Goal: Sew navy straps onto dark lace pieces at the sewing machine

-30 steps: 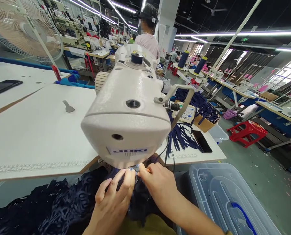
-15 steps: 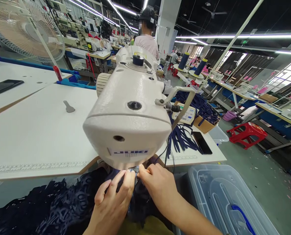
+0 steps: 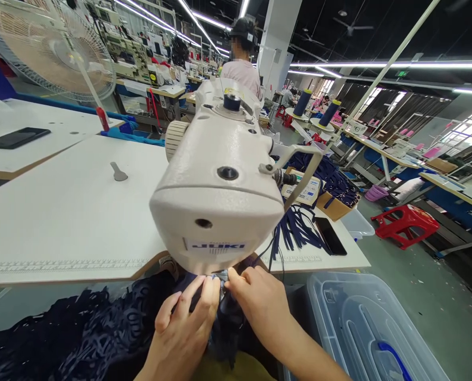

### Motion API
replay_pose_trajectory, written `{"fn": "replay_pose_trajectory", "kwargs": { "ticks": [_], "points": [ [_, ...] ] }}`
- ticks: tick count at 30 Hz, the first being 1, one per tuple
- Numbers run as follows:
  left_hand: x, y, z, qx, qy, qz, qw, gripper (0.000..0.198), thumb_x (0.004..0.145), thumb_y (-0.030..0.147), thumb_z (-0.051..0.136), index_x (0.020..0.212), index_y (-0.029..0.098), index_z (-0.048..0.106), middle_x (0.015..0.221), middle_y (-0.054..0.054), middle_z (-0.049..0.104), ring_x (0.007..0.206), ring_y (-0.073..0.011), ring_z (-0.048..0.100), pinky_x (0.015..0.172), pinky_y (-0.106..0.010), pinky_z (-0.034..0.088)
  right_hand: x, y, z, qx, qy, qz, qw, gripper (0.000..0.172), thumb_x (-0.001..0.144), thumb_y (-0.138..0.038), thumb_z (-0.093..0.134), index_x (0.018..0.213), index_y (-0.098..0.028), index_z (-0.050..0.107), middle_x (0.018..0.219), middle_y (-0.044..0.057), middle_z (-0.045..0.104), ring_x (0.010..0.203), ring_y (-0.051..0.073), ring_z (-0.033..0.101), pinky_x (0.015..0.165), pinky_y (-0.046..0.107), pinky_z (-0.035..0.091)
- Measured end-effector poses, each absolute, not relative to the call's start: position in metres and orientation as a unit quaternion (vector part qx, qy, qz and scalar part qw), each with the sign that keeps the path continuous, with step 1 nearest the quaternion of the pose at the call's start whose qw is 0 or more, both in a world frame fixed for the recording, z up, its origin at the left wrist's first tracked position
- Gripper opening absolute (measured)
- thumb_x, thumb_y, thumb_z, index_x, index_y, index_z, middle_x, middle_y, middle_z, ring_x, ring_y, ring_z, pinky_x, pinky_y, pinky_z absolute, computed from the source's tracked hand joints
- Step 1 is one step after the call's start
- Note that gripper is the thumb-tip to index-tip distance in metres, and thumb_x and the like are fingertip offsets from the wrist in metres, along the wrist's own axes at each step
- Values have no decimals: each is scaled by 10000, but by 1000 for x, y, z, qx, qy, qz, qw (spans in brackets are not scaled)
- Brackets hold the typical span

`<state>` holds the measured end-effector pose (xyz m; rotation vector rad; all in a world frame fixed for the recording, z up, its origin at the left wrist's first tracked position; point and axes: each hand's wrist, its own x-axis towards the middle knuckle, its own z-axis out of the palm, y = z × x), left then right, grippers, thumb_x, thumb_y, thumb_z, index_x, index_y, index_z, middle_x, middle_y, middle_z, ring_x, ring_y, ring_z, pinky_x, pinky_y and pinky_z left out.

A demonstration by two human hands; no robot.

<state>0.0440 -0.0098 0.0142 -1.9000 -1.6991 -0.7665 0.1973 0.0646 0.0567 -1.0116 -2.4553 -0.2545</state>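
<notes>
A white sewing machine [image 3: 220,211] fills the middle of the view, its head hiding the needle area. Just under its front edge, my left hand [image 3: 188,317] presses bent fingertips on dark navy fabric [image 3: 224,328]. Close beside it, my right hand [image 3: 260,301] pinches the same fabric between thumb and curled fingers. The fingertips of both hands are nearly touching, and the fabric hangs down between them. A heap of navy fabric strips [image 3: 101,323] lies to the left of my left hand.
A clear plastic bin [image 3: 323,317] with a blue handle stands at right. On the table are more navy strips [image 3: 295,227], a phone [image 3: 331,236] and a grey metal piece [image 3: 119,172]. A fan [image 3: 61,53] stands at left; a person [image 3: 242,74] sits ahead; a red stool [image 3: 406,225] is on the floor.
The camera view has shifted slightly, so the machine and table sit further right. Both hands stay at the fabric beneath the machine head, with only slight movement of the right fingers.
</notes>
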Motion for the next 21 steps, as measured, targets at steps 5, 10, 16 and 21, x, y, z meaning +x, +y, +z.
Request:
{"fn": "replay_pose_trajectory", "kwargs": {
  "ticks": [5,10,16,21],
  "points": [
    [42,-12,23,-708,-620,-246,232,400,895,89,358,1229,174,561,1163,-20,671,1099,-191,564,856,-360,332,228,83,44,-391,-876,44,280,239,985,-333,427,1108,-227,602,840,18,675,773,153,612,685,249,406],
    [42,-14,25,-698,-627,-248,242,386,893,71,366,1219,134,565,1146,-37,679,1089,-200,569,882,-371,322,242,119,5,-492,-841,8,227,234,966,-337,459,1075,-209,622,873,45,684,808,204,625,693,285,422],
    [40,-13,20,-703,-617,-286,210,460,924,100,333,1365,187,429,1172,-25,667,1132,-206,552,967,-388,301,228,151,-33,-509,-836,-63,197,211,916,-192,509,1090,-168,625,1010,120,650,902,256,590,783,362,434],
    [39,-13,24,-725,-598,-269,209,530,922,98,329,1440,204,296,1203,-42,649,1153,-203,546,985,-381,301,221,138,-32,-465,-830,43,305,259,950,-172,383,1099,-175,595,1114,111,617,1078,227,532,924,399,391]
  ]
}}
